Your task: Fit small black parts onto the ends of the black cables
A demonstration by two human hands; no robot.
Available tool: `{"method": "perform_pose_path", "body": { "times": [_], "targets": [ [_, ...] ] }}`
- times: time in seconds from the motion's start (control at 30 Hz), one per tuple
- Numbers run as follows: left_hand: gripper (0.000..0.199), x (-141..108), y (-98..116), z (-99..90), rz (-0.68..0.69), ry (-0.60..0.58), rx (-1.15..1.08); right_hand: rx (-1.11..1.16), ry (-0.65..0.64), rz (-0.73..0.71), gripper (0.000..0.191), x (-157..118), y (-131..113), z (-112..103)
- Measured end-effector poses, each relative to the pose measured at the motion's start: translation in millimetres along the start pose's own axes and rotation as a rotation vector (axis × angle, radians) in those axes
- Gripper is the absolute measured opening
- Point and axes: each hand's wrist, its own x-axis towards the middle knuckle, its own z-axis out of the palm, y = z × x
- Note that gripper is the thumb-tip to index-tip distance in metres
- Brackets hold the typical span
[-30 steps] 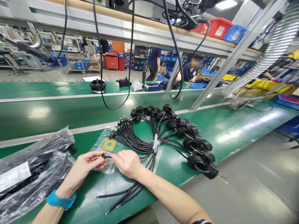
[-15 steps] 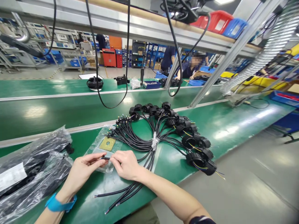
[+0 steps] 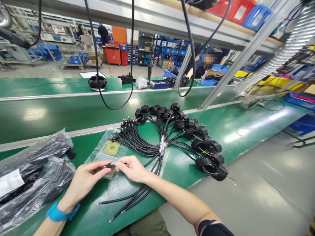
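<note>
A small black fitting (image 3: 107, 166) is pinched between the thumb and fingers of my left hand (image 3: 85, 179), which wears a blue wristband. My right hand (image 3: 133, 168) grips a black cable (image 3: 112, 165) just beside it, and the cable's end meets the fitting. Fingers partly hide the joint between them. Behind my hands lies a bundle of black cables tied with a clear wrap (image 3: 162, 146). Several round black caps (image 3: 205, 163) with coloured wires end the cables on the right. Small black fittings with bare wire tips (image 3: 129, 123) end those on the left.
A plastic bag (image 3: 108, 131) with a yellowish square plate (image 3: 112, 148) lies beyond my left hand. Large clear bags of black parts (image 3: 36, 173) fill the left side. Loose cable ends (image 3: 115, 209) lie near the front edge. Black cords (image 3: 97, 65) hang overhead; a co-worker (image 3: 206, 64) sits across.
The camera view has tilted slightly, so the background sits a little higher. Both hands keep their hold on the cable and fitting, with only slight finger movement.
</note>
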Motion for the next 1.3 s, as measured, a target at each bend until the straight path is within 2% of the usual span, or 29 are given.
{"method": "perform_pose_path", "body": {
  "times": [0.1,0.27,0.33,0.4,0.47,0.6,0.67,0.8,0.93,1.03,1.3],
  "targets": [
    [0.055,-1,-1,4.1,0.041,0.019,-0.014,0.026,-0.003,-0.011,0.032,1,-2,0],
    [0.037,-6,4,5.0,0.279,0.134,0.175,-0.011,-0.047,0.05,0.035,1,4,2],
    [0.033,-7,7,4.4,0.326,0.143,0.223,0.014,-0.046,0.057,0.035,1,5,3],
    [0.036,-7,7,4.3,0.29,0.13,0.19,0.024,-0.019,0.036,0.033,2,2,3],
    [0.044,-5,6,4.7,0.204,0.117,0.077,-0.084,0.065,-0.047,0.031,3,-3,4],
    [0.058,-2,4,6.1,0.05,0.144,-0.152,-0.497,0.326,-0.351,0.021,4,-6,11],
    [0.062,-1,4,7.0,-0.001,0.142,-0.237,-0.647,0.397,-0.479,0.021,4,-1,12],
    [0.064,0,6,9.5,-0.081,0.079,-0.387,-0.894,0.417,-0.661,0.009,3,4,7],
    [0.061,0,3,12.4,-0.087,0.058,-0.374,-1.068,0.341,-0.694,0.01,-1,-1,2],
    [0.056,-2,1,13.5,-0.03,0.066,-0.277,-0.975,0.324,-0.627,0.013,-5,-5,3],
    [0.042,-9,7,16.6,0.174,0.092,-0.025,-0.474,0.198,-0.37,0.02,-5,-8,5]
  ]
}}
